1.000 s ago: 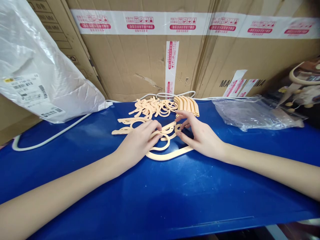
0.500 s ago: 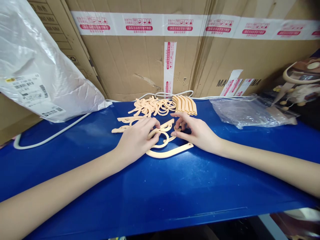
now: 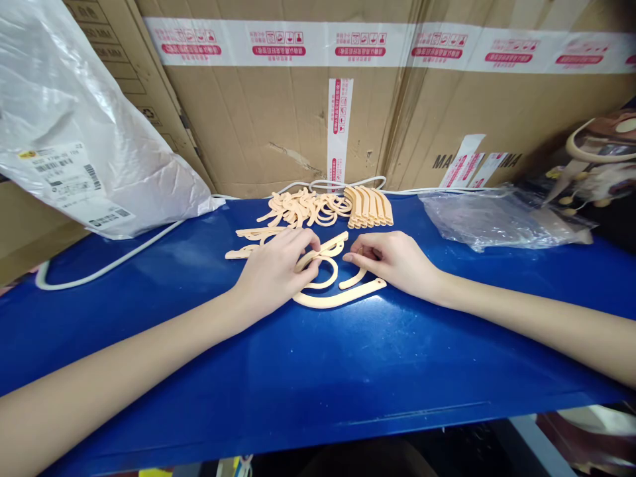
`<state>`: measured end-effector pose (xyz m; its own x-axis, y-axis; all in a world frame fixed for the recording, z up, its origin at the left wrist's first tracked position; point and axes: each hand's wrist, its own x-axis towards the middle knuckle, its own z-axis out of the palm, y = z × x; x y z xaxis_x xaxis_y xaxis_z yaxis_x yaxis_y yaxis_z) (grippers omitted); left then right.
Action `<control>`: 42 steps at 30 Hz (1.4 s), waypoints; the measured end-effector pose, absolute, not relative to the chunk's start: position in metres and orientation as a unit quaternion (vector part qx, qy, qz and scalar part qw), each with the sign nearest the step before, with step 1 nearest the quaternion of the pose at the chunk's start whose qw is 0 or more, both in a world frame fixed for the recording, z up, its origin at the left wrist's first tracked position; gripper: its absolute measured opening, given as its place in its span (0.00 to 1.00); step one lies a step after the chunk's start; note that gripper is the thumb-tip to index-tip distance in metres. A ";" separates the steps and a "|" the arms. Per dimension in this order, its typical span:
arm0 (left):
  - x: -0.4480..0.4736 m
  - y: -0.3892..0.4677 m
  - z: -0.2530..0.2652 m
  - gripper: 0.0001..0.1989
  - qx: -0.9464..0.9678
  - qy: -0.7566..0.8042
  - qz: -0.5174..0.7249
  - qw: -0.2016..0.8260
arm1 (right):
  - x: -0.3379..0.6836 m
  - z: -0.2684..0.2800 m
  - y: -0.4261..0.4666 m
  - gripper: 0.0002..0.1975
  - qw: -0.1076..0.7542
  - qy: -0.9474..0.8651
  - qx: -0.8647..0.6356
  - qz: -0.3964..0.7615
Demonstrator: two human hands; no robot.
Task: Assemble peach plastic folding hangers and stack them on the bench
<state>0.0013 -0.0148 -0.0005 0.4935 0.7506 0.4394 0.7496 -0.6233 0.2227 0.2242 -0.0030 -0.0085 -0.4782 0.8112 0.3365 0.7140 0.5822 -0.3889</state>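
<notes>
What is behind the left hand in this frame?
Partly behind the left hand, two cream pieces show their left ends on the blue table. The hand covers the rest, so I cannot tell whether they touch there.

The small hook [image 3: 352,281] moved away from the ring [image 3: 336,270]: a second earlier its curve met the ring's right side, but now it was apart, right of the ring, its upper end hidden in the right hand [image 3: 400,262]. That hand's fingers [image 3: 366,240], previously spread beyond the ring, had curled together. The long bar's [image 3: 342,299] right end, covered before, had come into view.
</notes>
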 end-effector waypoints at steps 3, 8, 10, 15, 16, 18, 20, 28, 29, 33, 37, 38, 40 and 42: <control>0.001 -0.013 -0.001 0.04 0.871 0.418 0.257 0.020 | 0.224 -0.007 -0.003 0.16 0.252 -0.878 -0.401 0.074; 0.000 -0.011 -0.002 0.04 0.884 0.392 0.249 0.056 | 0.225 -0.005 -0.004 0.23 0.249 -0.906 -0.337 0.064; 0.000 -0.010 -0.002 0.04 0.884 0.390 0.249 0.061 | 0.226 -0.006 -0.003 0.25 0.239 -0.914 -0.322 0.071; 0.000 -0.009 -0.003 0.04 0.883 0.392 0.249 0.065 | 0.227 -0.009 -0.001 0.25 0.197 -0.932 -0.292 0.087; 0.000 -0.008 -0.003 0.04 0.883 0.393 0.248 0.064 | 0.227 -0.009 -0.001 0.25 0.193 -0.933 -0.292 0.083; -0.001 -0.008 -0.003 0.04 0.884 0.394 0.245 0.064 | 0.227 -0.009 -0.001 0.25 0.189 -0.934 -0.295 0.073; -0.002 -0.008 -0.004 0.04 0.883 0.394 0.245 0.063 | 0.226 -0.009 -0.001 0.25 0.188 -0.935 -0.293 0.068; -0.003 -0.006 -0.006 0.03 0.889 0.383 0.247 0.053 | 0.225 -0.008 -0.004 0.19 0.199 -0.933 -0.298 0.043; -0.003 -0.006 -0.006 0.03 0.889 0.382 0.247 0.053 | 0.225 -0.008 -0.005 0.18 0.200 -0.930 -0.305 0.038; -0.003 -0.005 -0.007 0.03 0.884 0.393 0.248 0.051 | 0.224 -0.008 -0.006 0.17 0.192 -0.930 -0.312 0.025; -0.004 -0.004 -0.008 0.04 0.881 0.397 0.252 0.054 | 0.225 -0.008 -0.005 0.18 0.187 -0.934 -0.304 0.027; -0.004 -0.004 -0.008 0.05 0.882 0.395 0.252 0.055 | 0.226 -0.008 -0.005 0.18 0.189 -0.935 -0.299 0.028; -0.004 -0.004 -0.007 0.04 0.882 0.393 0.253 0.055 | 0.226 -0.008 -0.004 0.18 0.192 -0.938 -0.286 0.035; -0.004 -0.004 -0.006 0.04 0.882 0.395 0.252 0.056 | 0.227 -0.009 -0.003 0.17 0.196 -0.941 -0.271 0.052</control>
<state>-0.0042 -0.0036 -0.0064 0.5610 0.7249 0.3997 0.6686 -0.6815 0.2977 0.2267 -0.0031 -0.0085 -0.7757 0.5307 0.3415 0.4899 0.8475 -0.2042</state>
